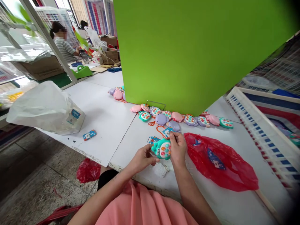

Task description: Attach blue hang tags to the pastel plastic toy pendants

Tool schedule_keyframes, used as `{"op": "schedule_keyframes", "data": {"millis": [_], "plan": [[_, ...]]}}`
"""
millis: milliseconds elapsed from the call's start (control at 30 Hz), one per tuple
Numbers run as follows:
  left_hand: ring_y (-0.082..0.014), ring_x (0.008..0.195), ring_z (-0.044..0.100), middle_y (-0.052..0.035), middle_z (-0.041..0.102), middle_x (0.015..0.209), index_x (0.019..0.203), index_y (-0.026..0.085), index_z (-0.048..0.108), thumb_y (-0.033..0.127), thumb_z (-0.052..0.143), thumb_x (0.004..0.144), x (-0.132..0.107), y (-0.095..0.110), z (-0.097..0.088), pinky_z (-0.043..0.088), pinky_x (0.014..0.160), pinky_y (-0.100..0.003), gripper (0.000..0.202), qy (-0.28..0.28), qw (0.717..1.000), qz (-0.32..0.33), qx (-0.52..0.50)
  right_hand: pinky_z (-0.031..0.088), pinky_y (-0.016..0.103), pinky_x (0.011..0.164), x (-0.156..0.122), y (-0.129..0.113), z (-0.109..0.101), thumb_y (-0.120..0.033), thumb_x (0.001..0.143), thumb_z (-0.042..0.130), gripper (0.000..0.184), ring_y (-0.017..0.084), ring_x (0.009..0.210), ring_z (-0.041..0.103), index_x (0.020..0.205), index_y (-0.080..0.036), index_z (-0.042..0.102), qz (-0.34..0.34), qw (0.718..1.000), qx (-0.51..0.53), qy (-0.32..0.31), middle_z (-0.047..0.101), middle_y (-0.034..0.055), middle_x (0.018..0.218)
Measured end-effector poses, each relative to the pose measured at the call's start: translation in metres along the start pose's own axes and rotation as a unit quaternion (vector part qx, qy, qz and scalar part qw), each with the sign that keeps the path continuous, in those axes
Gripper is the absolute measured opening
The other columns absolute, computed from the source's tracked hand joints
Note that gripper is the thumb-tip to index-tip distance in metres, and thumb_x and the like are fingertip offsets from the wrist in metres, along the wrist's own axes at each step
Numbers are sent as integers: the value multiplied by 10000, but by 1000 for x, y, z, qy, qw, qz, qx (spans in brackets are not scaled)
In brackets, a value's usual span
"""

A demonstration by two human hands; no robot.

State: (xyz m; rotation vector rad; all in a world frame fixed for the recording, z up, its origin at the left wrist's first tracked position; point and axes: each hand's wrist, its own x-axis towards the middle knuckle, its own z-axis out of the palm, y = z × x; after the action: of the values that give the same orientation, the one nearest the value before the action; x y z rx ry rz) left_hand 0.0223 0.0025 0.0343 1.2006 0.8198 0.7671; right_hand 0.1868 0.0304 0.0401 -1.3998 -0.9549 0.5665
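Nearest the camera: the person's salmon top (145, 207), loosely folded cloth. Just beyond it, the left hand (142, 159) and right hand (178, 148) grip a teal toy (162, 149) between them, above the near part of the white table (98, 109). Left fingers close on one side; right fingers close on the other, fingertips at a blue printed tag (167, 132).

Room: the table's chipped front edge runs just below the grip. Left of the grip, bare tabletop extends to a loose card (89, 135) and a translucent bag (47, 106). Right of it, a red bag (225, 162) lies close; a slatted crate (262, 125) stands farther out. Ahead, a toy row (161, 119) and green panel (173, 50) bound the space.

Materials: toy rounded, apparently glossy plastic, white face with coloured round buttons; red bag thin, crinkled film; panel flat, smooth.
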Motion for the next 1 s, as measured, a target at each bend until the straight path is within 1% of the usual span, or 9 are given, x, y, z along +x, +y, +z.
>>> {"op": "schedule_keyframes", "data": {"millis": [133, 300, 467, 533, 667, 767, 833, 900, 1000], "plan": [[-89, 515, 559, 8, 583, 722, 844, 145, 529, 407, 695, 696, 0, -6, 3, 457, 506, -220, 343, 45, 999, 4, -16, 451, 273, 641, 4, 8, -1, -398, 762, 616, 258, 146, 673, 551, 860, -160, 601, 35, 998, 45, 40, 600, 13, 736], [-96, 521, 548, 19, 558, 638, 807, 141, 558, 424, 635, 747, -2, -2, 3, 423, 508, -212, 300, 65, 997, 10, 28, 446, 263, 636, 3, 9, -1, -386, 750, 629, 249, 136, 661, 547, 856, -162, 601, 49, 996, 62, 37, 594, 2, 721], [-102, 564, 529, 1, 564, 659, 785, 144, 559, 442, 543, 810, -3, 1, 3, 401, 537, -220, 299, 42, 996, 7, 78, 447, 263, 634, 3, 11, -2, -387, 756, 619, 245, 139, 665, 553, 849, -161, 601, 42, 997, 53, 43, 598, 6, 727], [-100, 562, 499, 8, 539, 652, 765, 152, 525, 479, 539, 806, -3, 1, 4, 395, 543, -225, 331, 25, 998, 5, 57, 449, 263, 632, 4, 12, -2, -393, 752, 618, 257, 142, 668, 556, 855, -158, 602, 42, 997, 52, 47, 600, 9, 726], [-87, 589, 443, 24, 475, 663, 720, 159, 465, 533, 598, 753, -3, 4, 6, 404, 605, -234, 399, 12, 998, 6, -66, 451, 260, 595, 5, 20, -1, -407, 735, 619, 277, 148, 655, 559, 851, -156, 603, 66, 995, 54, 49, 611, 13, 726], [-92, 619, 449, 14, 490, 686, 733, 154, 474, 516, 614, 757, -3, 8, 4, 397, 640, -242, 389, 8, 987, 1, -158, 462, 272, 597, 4, 27, 0, -428, 731, 609, 290, 155, 654, 564, 822, -153, 602, 84, 995, 40, 18, 622, 23, 736], [-102, 649, 474, -1, 520, 731, 746, 152, 483, 507, 626, 752, -3, 11, -1, 405, 670, -258, 382, 18, 980, -8, -196, 473, 291, 628, 1, 27, -2, -434, 742, 594, 298, 169, 680, 575, 824, -148, 607, 72, 997, 10, -23, 635, 40, 758], [-109, 681, 492, -12, 544, 765, 745, 151, 491, 499, 630, 751, -3, 13, -9, 405, 703, -267, 375, 47, 982, -10, -184, 473, 301, 662, -3, 20, -6, -423, 759, 579, 290, 179, 704, 583, 841, -147, 615, 34, 997, -36, -61, 646, 51, 771], [-115, 692, 495, -21, 576, 775, 734, 151, 503, 505, 610, 760, -3, 16, -24, 388, 712, -265, 372, 95, 990, -8, -100, 457, 274, 637, -12, -4, -16, -389, 787, 554, 240, 165, 661, 578, 820, -160, 618, -19, 985, -106, -137, 646, 33, 726]]}}
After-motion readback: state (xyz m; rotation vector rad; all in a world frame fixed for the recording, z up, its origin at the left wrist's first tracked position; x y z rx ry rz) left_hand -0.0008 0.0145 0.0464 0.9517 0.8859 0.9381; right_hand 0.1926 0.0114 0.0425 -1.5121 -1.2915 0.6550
